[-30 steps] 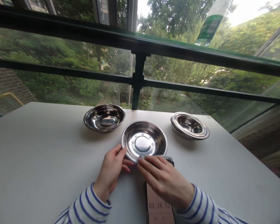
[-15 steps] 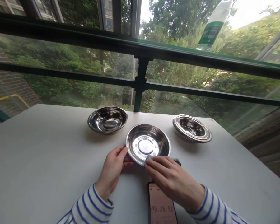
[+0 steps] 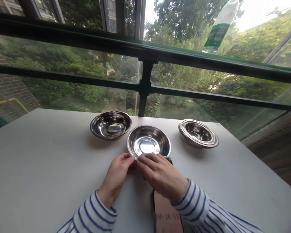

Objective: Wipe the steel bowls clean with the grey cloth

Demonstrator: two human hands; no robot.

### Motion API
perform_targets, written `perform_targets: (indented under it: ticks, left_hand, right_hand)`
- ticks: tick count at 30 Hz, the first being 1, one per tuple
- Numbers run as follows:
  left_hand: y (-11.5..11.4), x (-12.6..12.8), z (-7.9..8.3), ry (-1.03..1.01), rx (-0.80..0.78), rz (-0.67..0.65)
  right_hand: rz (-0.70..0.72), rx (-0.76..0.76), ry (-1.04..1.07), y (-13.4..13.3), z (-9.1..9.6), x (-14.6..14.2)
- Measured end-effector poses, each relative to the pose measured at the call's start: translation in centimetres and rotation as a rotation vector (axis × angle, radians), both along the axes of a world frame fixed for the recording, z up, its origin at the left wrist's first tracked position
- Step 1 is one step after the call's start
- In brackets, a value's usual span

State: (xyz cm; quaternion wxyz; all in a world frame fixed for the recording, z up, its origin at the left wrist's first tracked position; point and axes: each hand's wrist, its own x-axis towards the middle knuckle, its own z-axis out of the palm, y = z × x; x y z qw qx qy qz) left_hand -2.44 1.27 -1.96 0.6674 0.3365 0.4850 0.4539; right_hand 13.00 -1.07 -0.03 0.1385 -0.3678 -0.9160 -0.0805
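Observation:
A shiny steel bowl (image 3: 149, 132) is in the middle of the white table, its near rim partly hidden by my fingers. My left hand (image 3: 116, 174) pinches the near left of that rim between thumb and fingers. Beside it, my right hand (image 3: 160, 173) presses a grey cloth (image 3: 169, 160) against the near rim. Most of the cloth is covered by my right fingers, with dark and pale bits showing at both sides. The two hands' fingertips almost meet at the rim.
Another steel bowl (image 3: 111, 125) sits at the back left, and a stack of steel bowls (image 3: 198, 133) at the back right. A phone (image 3: 165, 210) running a timer lies under my right forearm. Behind the table runs a dark green railing (image 3: 146, 85), with a plastic bottle (image 3: 218, 32) on top.
My right hand has slid left along the near rim with the cloth, closer to my left hand. The middle bowl has shifted slightly left and away from me.

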Motion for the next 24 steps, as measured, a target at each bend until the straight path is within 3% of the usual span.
perform_targets:
  ticks: [6,13,19,24]
  left_hand:
    - [0.0,0.1,-0.4,-0.001,0.016,0.004]
    - [0.1,0.0,-0.2,-0.043,-0.01,0.003]
    - [0.3,0.0,-0.6,-0.048,-0.013,-0.03]
    - [0.1,0.1,-0.1,-0.097,-0.028,-0.034]
  right_hand:
    - [0.012,-0.02,-0.032,-0.8,0.3,1.9]
    - [-0.019,-0.026,-0.022,0.1,0.2,-0.2]
    - [-0.021,-0.076,-0.045,0.0,0.5,0.6]
    - [-0.009,-0.067,-0.053,0.7,0.8,-0.2]
